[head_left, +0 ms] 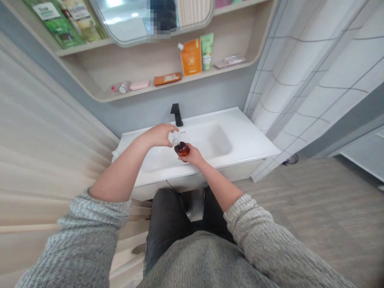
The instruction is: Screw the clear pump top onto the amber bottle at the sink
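Over the sink [222,140], my right hand [193,155] is wrapped round an amber bottle [182,149] with dark reddish-brown sides. My left hand [162,135] grips a small clear cup-like piece [173,138] from its left side. That clear piece is right at the top of the bottle; whether the two touch, I cannot tell. Just behind my hands stands a black faucet [177,115].
Above the sink, a wall shelf [135,66] holds an orange pouch [191,57], a green tube [207,52], an orange pack [167,79] and a pink box [139,85]. A mirror [129,20] hangs in front. Curtains flank both sides, one beige [45,140], one white checked [288,80].
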A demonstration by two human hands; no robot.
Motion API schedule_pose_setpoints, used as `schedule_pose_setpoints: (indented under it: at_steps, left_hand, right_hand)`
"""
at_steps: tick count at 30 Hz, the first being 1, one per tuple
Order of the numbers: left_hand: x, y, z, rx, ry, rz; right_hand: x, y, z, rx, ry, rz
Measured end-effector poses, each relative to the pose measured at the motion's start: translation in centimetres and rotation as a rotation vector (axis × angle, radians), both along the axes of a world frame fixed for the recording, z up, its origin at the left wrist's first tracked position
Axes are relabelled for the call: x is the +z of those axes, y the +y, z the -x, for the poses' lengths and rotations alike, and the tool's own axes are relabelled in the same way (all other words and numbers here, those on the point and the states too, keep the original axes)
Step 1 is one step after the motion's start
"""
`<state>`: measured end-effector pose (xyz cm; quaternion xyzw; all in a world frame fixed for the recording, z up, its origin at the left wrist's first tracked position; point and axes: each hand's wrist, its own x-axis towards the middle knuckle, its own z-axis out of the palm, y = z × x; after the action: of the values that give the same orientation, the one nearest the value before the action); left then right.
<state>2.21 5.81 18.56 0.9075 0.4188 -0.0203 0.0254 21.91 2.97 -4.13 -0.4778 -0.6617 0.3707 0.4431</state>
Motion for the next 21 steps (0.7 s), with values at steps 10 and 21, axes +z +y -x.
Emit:
schedule_pose_setpoints:
  at_steps: [10, 21]
  left_hand:
    - [1.6, 0.1, -1.8, -0.040, 0.165, -0.020]
    - [2.4, 1.1, -3.7, -0.019, 0.148, 0.053]
  right_hand:
    - [-0.2, 0.0, 0.0, -0.012, 0.029, -0.006]
    - [-0.4, 0.2, 0.0, -0.028, 0.071, -0.006]
